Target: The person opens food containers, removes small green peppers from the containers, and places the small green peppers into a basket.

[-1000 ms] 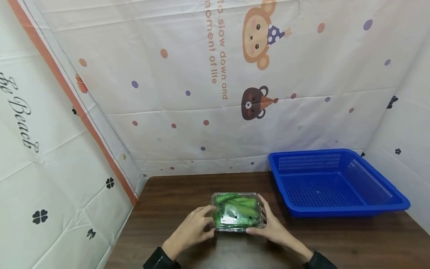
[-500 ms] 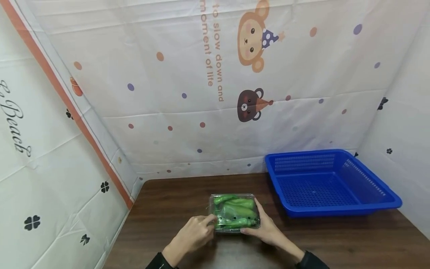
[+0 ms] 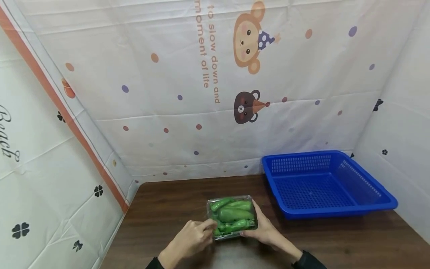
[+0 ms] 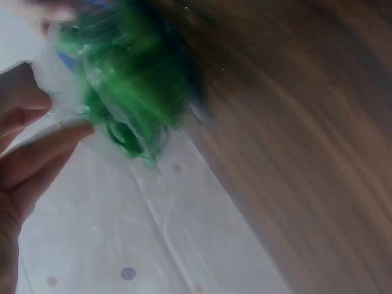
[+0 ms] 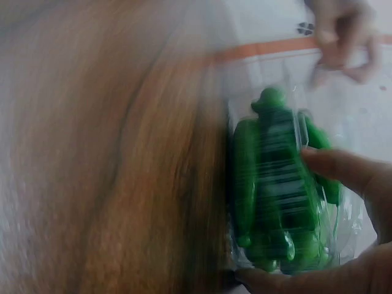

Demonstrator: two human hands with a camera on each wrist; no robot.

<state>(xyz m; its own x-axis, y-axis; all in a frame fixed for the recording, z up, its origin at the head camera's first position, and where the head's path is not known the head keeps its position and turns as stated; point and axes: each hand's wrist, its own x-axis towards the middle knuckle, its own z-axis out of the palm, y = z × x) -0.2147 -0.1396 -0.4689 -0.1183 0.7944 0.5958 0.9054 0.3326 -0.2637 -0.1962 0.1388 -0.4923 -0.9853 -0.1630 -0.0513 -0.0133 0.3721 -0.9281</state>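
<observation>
A clear plastic box of green vegetables (image 3: 231, 216) sits low over the brown table (image 3: 336, 243), held between both hands. My left hand (image 3: 209, 226) pinches its near left edge with curled fingers (image 4: 43, 138); the box (image 4: 128, 86) is blurred in that wrist view. My right hand (image 3: 255, 223) grips the right side, thumb at the near edge and fingers along the far side. In the right wrist view a finger (image 5: 340, 168) lies across the lid of the box (image 5: 275, 196). I cannot tell whether the box touches the table.
A blue perforated plastic basket (image 3: 336, 211) stands at the table's back right, with nothing in it. Printed cloth (image 3: 201, 112) hangs close behind and on both sides. Bare tabletop lies left of the box and in front of the basket.
Both hands stay on the box. It looks tipped a little more towards me, and my left fingers have slid towards its near left corner. The head view has drifted right.
</observation>
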